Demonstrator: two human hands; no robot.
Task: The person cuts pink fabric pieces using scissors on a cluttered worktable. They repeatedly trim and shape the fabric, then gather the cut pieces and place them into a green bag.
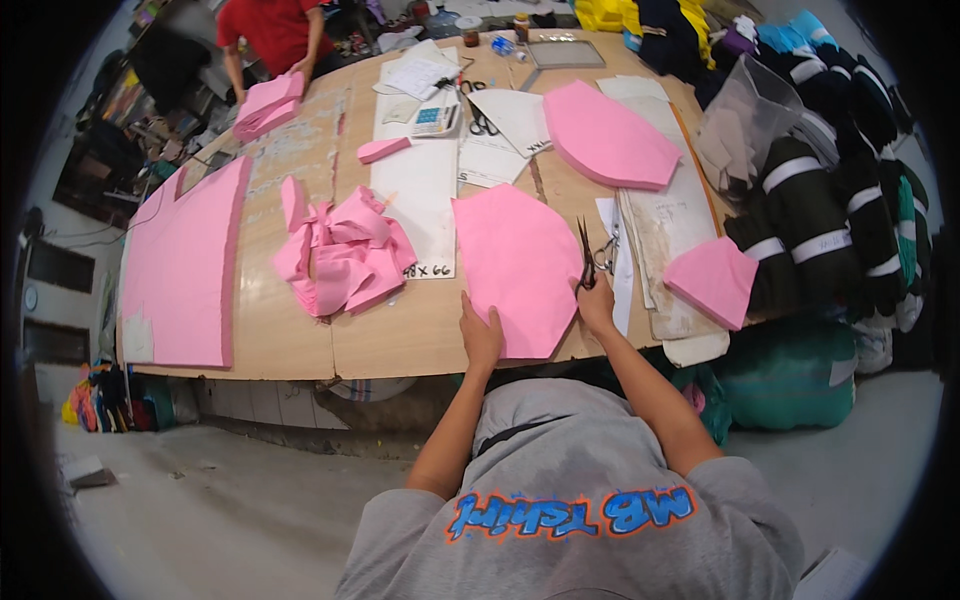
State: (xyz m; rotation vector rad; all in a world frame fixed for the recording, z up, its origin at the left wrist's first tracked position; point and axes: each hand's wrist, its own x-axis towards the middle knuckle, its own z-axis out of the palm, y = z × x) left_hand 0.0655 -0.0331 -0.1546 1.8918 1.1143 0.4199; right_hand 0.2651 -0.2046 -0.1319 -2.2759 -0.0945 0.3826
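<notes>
Left hand (pixel 481 335) flat on pink foam (pixel 515 265), right hand (pixel 596 300) apparently gripping scissors (pixel 586 255)

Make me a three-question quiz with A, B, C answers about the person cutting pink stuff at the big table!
1. Where is the heap of pink scraps?
A. To the left of the pink sheet being cut
B. On the floor
C. Inside the clear bag

2. What colour is the shirt of the other person at the far end of the table?
A. Green
B. Red
C. White

3. What is the right hand doing?
A. Resting flat and empty
B. Holding a calculator
C. Holding black scissors

Answers:
1. A, the scraps lie on the table left of the pink sheet.
2. B, the shirt is plainly red.
3. C, the right hand grips the scissors at the sheet's right edge, while the left hand presses the sheet flat.
</notes>
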